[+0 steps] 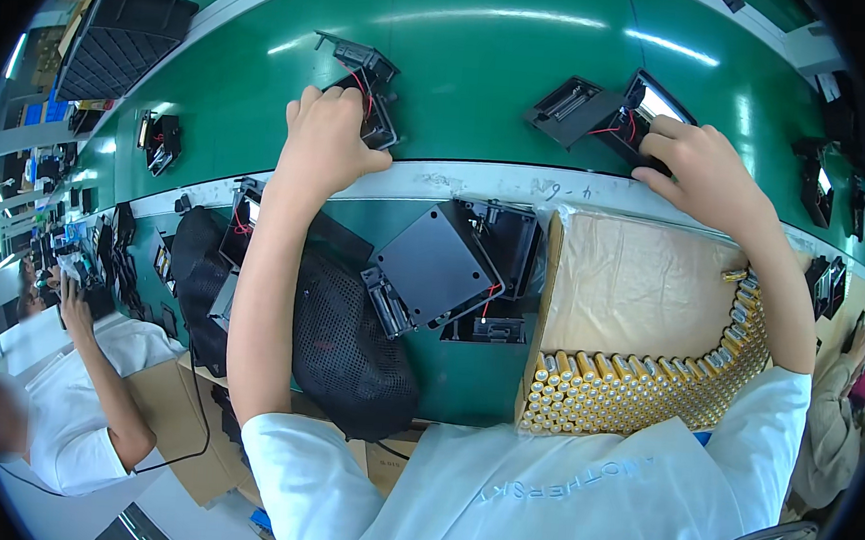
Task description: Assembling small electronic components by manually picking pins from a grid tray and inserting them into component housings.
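My left hand [326,140] reaches over the white strip onto the green belt. Its fingers curl over the near edge of a black plastic housing [380,124] with red wires, and the thumb points right. The housing's flap with a battery compartment [367,60] lies folded out on the far side. Further right, the fingers of my right hand [705,174] close on a second black housing [642,92] with a bright panel inside. Red wires join it to an opened black battery cover [572,109] on its left. My fingers partly hide both housings.
Between my arms sit a black box unit [438,262] and a black mesh bag [352,345]. A carton [541,318] of gold-coloured batteries [594,392] stands before my right arm. More housings [161,143] lie on the belt at left. A co-worker [83,396] sits at left.
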{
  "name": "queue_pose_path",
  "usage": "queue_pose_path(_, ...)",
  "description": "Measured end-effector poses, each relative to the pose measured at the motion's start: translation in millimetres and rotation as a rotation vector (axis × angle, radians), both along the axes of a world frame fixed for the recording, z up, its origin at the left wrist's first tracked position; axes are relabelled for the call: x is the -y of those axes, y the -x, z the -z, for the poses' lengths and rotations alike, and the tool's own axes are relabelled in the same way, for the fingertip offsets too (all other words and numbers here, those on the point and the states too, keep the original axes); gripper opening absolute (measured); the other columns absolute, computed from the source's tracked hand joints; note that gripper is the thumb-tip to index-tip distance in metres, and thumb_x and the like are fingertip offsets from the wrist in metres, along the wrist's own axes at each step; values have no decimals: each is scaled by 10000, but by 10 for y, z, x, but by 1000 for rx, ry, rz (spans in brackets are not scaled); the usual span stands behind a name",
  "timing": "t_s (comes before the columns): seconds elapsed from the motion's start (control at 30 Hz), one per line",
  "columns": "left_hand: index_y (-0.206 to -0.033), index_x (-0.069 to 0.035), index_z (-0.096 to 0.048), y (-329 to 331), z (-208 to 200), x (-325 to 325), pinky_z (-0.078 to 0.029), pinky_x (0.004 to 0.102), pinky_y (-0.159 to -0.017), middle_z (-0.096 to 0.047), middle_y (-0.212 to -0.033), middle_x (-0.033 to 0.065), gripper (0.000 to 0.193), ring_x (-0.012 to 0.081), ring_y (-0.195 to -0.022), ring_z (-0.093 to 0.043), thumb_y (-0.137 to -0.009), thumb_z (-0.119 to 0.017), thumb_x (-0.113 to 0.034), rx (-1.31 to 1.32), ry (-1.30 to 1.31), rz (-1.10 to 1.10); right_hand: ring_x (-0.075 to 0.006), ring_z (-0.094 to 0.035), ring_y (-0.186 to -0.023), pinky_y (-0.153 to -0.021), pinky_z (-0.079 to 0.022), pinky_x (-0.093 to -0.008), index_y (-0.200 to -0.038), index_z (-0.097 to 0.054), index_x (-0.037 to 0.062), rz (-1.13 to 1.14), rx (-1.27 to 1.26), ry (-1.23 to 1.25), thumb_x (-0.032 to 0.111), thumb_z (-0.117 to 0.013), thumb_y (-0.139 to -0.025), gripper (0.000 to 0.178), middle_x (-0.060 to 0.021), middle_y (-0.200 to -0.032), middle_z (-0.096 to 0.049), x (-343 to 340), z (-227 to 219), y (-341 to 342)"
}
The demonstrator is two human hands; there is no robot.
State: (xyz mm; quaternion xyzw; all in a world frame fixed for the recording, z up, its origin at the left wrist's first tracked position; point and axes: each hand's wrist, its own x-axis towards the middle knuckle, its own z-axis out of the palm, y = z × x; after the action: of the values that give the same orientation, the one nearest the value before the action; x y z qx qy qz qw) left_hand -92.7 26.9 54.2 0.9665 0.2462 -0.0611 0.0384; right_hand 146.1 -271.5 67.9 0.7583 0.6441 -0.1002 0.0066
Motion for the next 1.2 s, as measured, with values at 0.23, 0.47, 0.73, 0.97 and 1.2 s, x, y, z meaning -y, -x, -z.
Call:
queue_pose_path(0.23, -798, 8, -617, -42, -5, 12, -393, 395, -844, -638, -820, 147, 335, 293, -801, -487, -588, -764, -208, -62, -46, 3, -254, -572, -629, -642, -492, -340, -835, -659, 0, 10, 27, -37, 146, -663, -846, 147, -77, -869, -598, -79, -6, 96)
queue_pose_path(0.47, -835, 3, -623, -11, 39, 29, -383, 402, -848, -643, -843, 145, 362, 295, -812, -488, -593, -771, -222, -10, -80, -14, -236, -515, -622, -614, -447, -329, -790, -619, 4, 3, -32, -118, 87, -682, -804, 105, -63, -872, -565, -1, -128, 56)
queue_pose_path(0.73, -948, 14, -639, 184, 118, -54, -403, 402, -866, -637, -891, 149, 398, 299, -858, -513, -659, -767, -228, 114, -69, -17, -225, -483, -610, -593, -427, -323, -745, -601, 0, -24, -76, -79, 47, -709, -749, 117, -59, -872, -555, 236, -151, 12)
queue_pose_path(0.97, -1033, 46, -638, 323, -63, -108, -434, 405, -901, -647, -960, 159, 419, 319, -957, -541, -771, -726, -269, 163, 140, -93, -212, -487, -608, -596, -428, -316, -734, -609, 8, -14, -56, -97, 53, -723, -732, 123, -54, -876, -564, 289, -105, 31)
queue_pose_path(1.2, -1113, 80, -622, 519, 31, -180, -453, 395, -894, -645, -1075, 180, 475, 323, -1018, -552, -784, -702, -254, 156, 46, -30, -206, -502, -609, -591, -440, -304, -708, -626, 23, 26, -66, -127, 74, -728, -725, 116, -36, -854, -574, 317, -104, 64)
